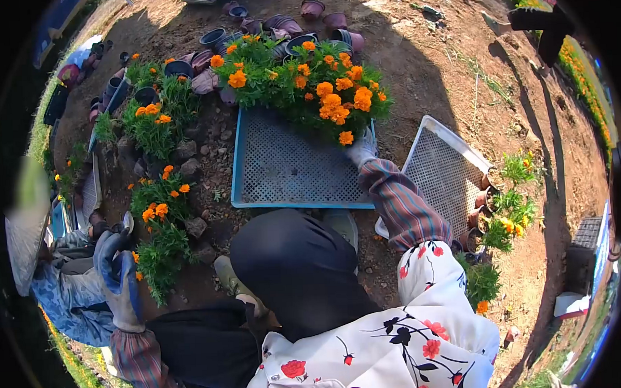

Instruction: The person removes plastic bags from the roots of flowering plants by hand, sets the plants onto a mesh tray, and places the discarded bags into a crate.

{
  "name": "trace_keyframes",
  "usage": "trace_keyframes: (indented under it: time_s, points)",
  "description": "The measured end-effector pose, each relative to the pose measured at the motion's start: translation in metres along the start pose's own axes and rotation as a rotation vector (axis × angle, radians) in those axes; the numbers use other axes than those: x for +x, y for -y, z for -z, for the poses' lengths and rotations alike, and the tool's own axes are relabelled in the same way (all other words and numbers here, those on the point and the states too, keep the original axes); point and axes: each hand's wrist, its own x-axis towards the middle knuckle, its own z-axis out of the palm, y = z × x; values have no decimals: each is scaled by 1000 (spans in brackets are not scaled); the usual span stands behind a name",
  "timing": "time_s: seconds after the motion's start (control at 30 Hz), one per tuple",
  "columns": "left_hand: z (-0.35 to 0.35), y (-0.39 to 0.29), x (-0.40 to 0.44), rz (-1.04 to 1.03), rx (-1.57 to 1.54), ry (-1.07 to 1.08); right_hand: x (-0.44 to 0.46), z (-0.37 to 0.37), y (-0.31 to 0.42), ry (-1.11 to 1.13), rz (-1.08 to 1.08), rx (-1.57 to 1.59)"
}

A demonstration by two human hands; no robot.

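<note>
Overall, the blue-rimmed tray (302, 160) lies flat on the soil at about twelve o'clock in the view, a dense clump of orange marigolds (320, 91) covering its far end. The right hand (362, 150), gloved and pale, is at the tray's right side, at one o'clock, against the lower edge of the foliage. Its fingers are largely hidden by leaves; their opening and any hold cannot be told. The left hand (118, 279), in a blue-grey glove, is raised at nine o'clock, fingers upward and partly bent (whether it holds anything cannot be told).

Nearby, a white tray (446, 169) rests tilted at two o'clock, beside potted marigolds (506, 221) at three. Plant pots (284, 27) lie jumbled beyond the clump at twelve. More marigolds (162, 213) stand at ten. A co-worker (71, 284) in a blue patterned sleeve is at nine, just beyond the left hand.
</note>
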Motion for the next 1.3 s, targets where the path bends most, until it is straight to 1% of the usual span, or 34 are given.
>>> trace_keyframes:
  time_s: [0.03, 0.07, 0.1, 0.17, 0.2, 0.23, 0.3, 0.33, 0.37, 0.43, 0.47, 0.5, 0.57, 0.6, 0.63, 0.7, 0.73, 0.8, 0.83, 0.9, 0.93, 1.0, 1.03, 1.07, 1.1, 1.13, 1.17, 1.2, 1.23, 1.27, 1.3]
  points:
    - [-17, -13, 13, -39, 41, 42, 2, -20, 1, -59, -22, -129]
    - [-32, -21, 20, 34, -19, 73, -5, -22, 6, -89, -3, -210]
    - [-47, -25, 26, 108, -81, 103, 6, -32, 0, -90, -8, -212]
    - [-57, -38, 35, 77, -53, 300, 29, -61, -23, -194, 13, -55]
    - [-62, -37, 36, -48, 4, 330, 8, 0, 25, -76, -36, -135]
    - [-63, -38, 36, -33, 4, 337, 6, -8, 29, -60, -35, -140]
    - [-65, -47, 43, -241, 170, 365, 7, -18, 34, -196, 5, -465]
    - [-65, -50, 44, -249, 184, 372, 10, -23, 28, -296, 137, -459]
    - [-65, -51, 45, -252, 178, 369, 16, -25, 26, -301, 137, -464]
    - [-66, -50, 45, -237, 205, 401, 31, -19, 34, -70, -86, -140]
    - [-66, -49, 46, -251, 217, 399, 36, -18, 40, -94, -78, -158]
    - [-67, -49, 46, -251, 210, 396, 42, -30, 29, -98, -77, -164]
    - [-66, -50, 50, -280, 231, 433, 57, -67, 1, -147, 58, -25]
    - [-65, -48, 51, -280, 235, 414, 34, -26, 18, 72, -7, -138]
    - [-66, -45, 49, -283, 219, 388, 24, -34, 6, -148, 154, -191]
    - [-63, -43, 45, -262, 200, 353, 5, -21, -1, -179, 291, -281]
    - [-62, -43, 45, -278, 206, 334, -3, -9, 9, -165, 306, -287]
    - [-63, -42, 43, -268, 203, 302, -27, 36, 45, 113, 130, 395]
    - [-65, -41, 43, -255, 207, 301, -35, 49, 63, 126, 136, 393]
    - [-69, -39, 43, -223, 96, 309, -46, 67, 101, 404, -28, 1151]
    - [-74, -38, 42, -212, 108, 294, -44, 74, 116, 421, -12, 1153]
    - [-88, -35, 39, 266, -568, 322, -40, 88, 154, 864, 67, 1668]
    - [-88, -35, 43, 392, -701, 372, -53, 113, 188, 893, 86, 1668]
    - [-87, -35, 47, 513, -837, 418, -76, 149, 230, 1060, 40, 1711]
    - [-91, -33, 47, 502, -792, 407, -91, 167, 258, 1229, -9, 1742]
    - [-96, -31, 47, 495, -749, 399, -92, 165, 272, 1259, 6, 1735]
    - [-103, -28, 47, 498, -742, 372, -89, 162, 287, 1194, 7, 1751]
    - [-109, -24, 47, 341, -766, 294, -89, 159, 300, 1127, 4, 1767]
    - [-111, -23, 49, 183, -785, 222, -94, 156, 311, 1147, 9, 1762]
    - [-111, -23, 53, 188, -780, 208, -99, 153, 321, 1123, 94, 1676]
    - [-110, -24, 57, 144, -936, 92, -105, 152, 331, 1096, 177, 1588]
